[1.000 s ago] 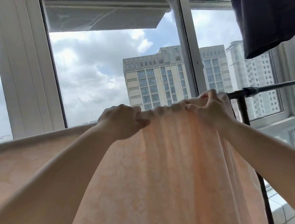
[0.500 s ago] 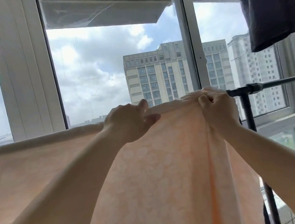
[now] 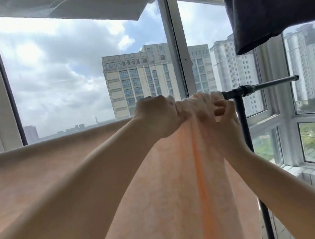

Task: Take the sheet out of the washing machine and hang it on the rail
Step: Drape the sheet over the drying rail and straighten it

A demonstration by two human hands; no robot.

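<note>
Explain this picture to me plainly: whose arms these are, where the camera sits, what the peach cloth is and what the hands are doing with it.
There is no machine here. The camera is worn on a person's head and looks forward past their own two bare arms.

The left hand and the right hand both grip the top edge of a peach sheet. The sheet is draped over a dark metal rail, bunched between the hands close to the rail's upright post, and hangs down in front of the person. To the left it runs along the rail out of the picture.

Behind is a large window with clouds and tall buildings. A dark garment hangs at the upper right.
</note>
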